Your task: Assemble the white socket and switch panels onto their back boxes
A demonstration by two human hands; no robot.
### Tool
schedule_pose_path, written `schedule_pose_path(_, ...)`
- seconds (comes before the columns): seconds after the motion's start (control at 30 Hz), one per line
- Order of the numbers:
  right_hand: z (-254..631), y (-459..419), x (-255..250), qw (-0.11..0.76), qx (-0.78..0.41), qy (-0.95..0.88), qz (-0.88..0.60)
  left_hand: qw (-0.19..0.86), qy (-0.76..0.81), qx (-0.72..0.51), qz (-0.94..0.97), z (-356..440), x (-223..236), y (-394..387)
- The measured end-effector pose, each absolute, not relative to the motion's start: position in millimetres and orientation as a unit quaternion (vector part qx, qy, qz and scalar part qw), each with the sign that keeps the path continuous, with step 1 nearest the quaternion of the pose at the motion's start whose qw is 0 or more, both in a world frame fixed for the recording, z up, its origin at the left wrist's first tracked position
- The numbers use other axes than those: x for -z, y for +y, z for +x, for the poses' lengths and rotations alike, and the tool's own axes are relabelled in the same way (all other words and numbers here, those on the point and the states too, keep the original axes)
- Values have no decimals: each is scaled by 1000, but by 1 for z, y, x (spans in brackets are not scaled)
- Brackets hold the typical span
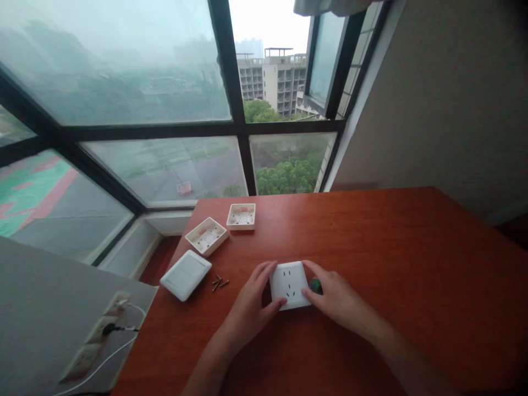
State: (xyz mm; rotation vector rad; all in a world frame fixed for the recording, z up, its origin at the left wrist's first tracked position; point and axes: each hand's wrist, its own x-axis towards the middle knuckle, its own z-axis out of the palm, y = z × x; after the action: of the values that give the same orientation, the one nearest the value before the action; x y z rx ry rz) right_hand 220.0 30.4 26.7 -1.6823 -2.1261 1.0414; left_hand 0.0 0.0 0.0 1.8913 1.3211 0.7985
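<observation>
Between my two hands is a white socket panel (287,281), face up, its plug slots showing. My left hand (256,297) grips its left edge, with the thumb on the lower left of the face. On the opposite edge, my right hand (332,294) holds it with fingers at the top right corner and thumb on the right side. A green round object (315,285), partly hidden by my right hand, shows just beside the panel; its kind I cannot make out.
On the left of the reddish wooden table (371,236) lie several screws (219,282), a white cover plate (186,275) and two open back boxes, one angled (207,236), one nearer the window (241,216). Wall sockets (97,333) with cables are at lower left.
</observation>
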Motion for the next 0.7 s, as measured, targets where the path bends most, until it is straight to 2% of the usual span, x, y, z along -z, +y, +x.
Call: schedule_pose_path(0.7,220,31,-26,118,-352,-735,-567,315,499,-281,757,3,0,-1)
